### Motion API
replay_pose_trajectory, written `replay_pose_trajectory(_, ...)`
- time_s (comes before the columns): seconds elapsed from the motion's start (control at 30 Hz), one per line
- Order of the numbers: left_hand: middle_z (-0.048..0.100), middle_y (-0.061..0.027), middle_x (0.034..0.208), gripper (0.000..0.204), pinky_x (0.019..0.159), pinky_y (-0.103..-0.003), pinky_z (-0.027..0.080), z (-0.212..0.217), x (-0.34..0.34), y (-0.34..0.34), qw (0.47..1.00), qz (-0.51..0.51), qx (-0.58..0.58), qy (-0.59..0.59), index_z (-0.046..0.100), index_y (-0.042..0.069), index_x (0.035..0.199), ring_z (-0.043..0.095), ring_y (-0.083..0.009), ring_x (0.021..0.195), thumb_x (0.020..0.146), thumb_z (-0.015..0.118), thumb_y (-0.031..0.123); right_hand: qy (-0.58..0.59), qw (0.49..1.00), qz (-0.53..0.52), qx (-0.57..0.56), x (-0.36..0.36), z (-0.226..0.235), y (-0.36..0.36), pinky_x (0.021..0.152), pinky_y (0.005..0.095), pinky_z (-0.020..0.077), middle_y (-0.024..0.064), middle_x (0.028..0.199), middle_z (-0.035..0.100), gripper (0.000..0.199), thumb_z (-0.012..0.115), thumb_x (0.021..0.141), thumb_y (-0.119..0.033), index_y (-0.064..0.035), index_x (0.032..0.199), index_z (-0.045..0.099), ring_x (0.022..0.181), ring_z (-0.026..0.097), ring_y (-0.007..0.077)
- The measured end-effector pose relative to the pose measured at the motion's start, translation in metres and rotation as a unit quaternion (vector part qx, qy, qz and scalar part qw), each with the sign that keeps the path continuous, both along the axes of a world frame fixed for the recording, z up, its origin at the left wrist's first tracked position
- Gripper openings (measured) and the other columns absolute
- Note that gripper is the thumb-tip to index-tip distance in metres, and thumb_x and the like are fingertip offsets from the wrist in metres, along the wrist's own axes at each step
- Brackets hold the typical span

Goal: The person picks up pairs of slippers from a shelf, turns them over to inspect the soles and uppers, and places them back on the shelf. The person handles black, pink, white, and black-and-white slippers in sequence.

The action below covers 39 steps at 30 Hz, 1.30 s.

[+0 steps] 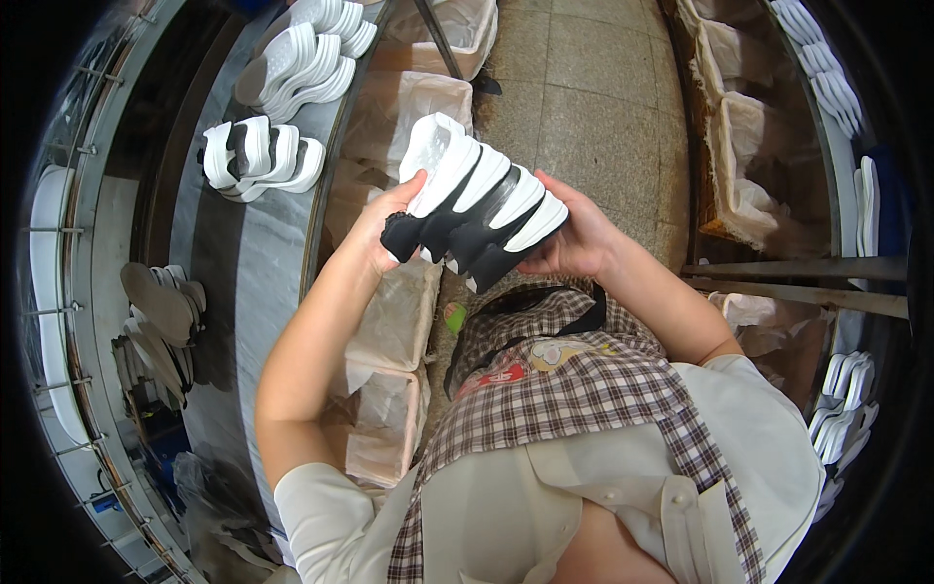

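Note:
Between my two hands, in front of my body, is a stack of white shoe soles (484, 185) with black shoe parts nested among them. My left hand (387, 222) is closed on the stack's left end, the thumb along the edge of a white sole. At the right end, my right hand (576, 237) grips the stack with its thumb on top; some fingers are hidden behind the black parts. The stack is held tilted, its white side up and its black side toward me.
A grey bench (219, 282) on the left bears several stacks of white soles (311, 73) and a white-and-black group (263, 161). Lined pink baskets (394, 316) stand below. Along the right are lined crates (744, 161), a metal bar (798, 268) and more white soles (842, 409).

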State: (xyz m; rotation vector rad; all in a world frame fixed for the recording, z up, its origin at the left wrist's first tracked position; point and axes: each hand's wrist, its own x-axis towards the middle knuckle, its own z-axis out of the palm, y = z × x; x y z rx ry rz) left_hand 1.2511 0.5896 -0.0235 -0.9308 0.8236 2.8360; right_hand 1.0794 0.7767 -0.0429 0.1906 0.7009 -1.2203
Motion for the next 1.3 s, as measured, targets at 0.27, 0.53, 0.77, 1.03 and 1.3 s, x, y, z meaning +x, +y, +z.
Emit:
replay_pose_trajectory(0.27, 0.055, -0.0182, 0.121, 0.044, 0.096, -0.039, 0.045, 0.013, -0.003, -0.003, 0.996, 0.023, 0.038, 0.08, 0.043, -0.004, 0.127, 0.056, -0.0268, 0.109, 0.097, 0.042, 0.028, 0.0, 0.999, -0.01, -0.043, -0.006, 0.015, -0.006, 0.103, 0.0626, 0.0181, 0.0188, 0.142, 0.031, 0.065, 0.036, 0.091, -0.056, -0.011, 0.138, 0.035, 0.129, 0.029, 0.0394)
replay_pose_trajectory(0.53, 0.056, -0.0191, 0.12, 0.045, 0.094, -0.038, 0.047, 0.032, -0.005, -0.005, 0.977, -0.02, 0.086, 0.196, 0.043, -0.004, 0.128, 0.059, -0.0271, 0.106, 0.096, 0.042, 0.028, 0.012, 0.998, -0.007, -0.067, -0.012, 0.023, -0.008, 0.102, 0.0638, 0.0179, 0.019, 0.142, 0.031, 0.064, 0.034, 0.092, -0.056, -0.0112, 0.138, 0.035, 0.13, 0.029, 0.0393)
replay_pose_trajectory(0.77, 0.059, -0.0163, 0.117, 0.043, 0.088, -0.036, 0.05, 0.048, -0.008, 0.003, 0.993, 0.059, -0.104, -0.003, 0.046, -0.002, 0.125, 0.061, -0.024, 0.103, 0.095, 0.047, 0.028, -0.017, 0.997, -0.023, -0.072, -0.01, 0.029, -0.008, 0.102, 0.0618, 0.0217, 0.0171, 0.14, 0.034, 0.064, 0.035, 0.092, -0.056, -0.0117, 0.137, 0.036, 0.128, 0.034, 0.0353)
replay_pose_trajectory(1.03, 0.063, -0.0109, 0.105, 0.04, 0.064, -0.029, 0.055, 0.058, -0.007, 0.01, 0.991, 0.06, -0.112, -0.03, 0.05, 0.001, 0.119, 0.065, -0.0177, 0.085, 0.094, 0.047, 0.032, -0.058, 0.995, -0.018, -0.073, -0.01, 0.022, -0.007, 0.1, 0.0595, 0.027, 0.0163, 0.139, 0.037, 0.063, 0.039, 0.091, -0.056, -0.0119, 0.136, 0.038, 0.126, 0.037, 0.0341)
replay_pose_trajectory(1.3, 0.065, -0.0078, 0.1, 0.042, 0.056, -0.026, 0.054, 0.054, -0.004, 0.007, 0.989, 0.049, -0.13, -0.049, 0.052, 0.003, 0.118, 0.066, -0.0158, 0.078, 0.093, 0.048, 0.036, -0.048, 0.994, 0.007, -0.097, -0.012, 0.016, -0.008, 0.099, 0.0571, 0.0313, 0.0178, 0.136, 0.039, 0.063, 0.039, 0.09, -0.057, -0.0118, 0.133, 0.041, 0.123, 0.04, 0.0334)
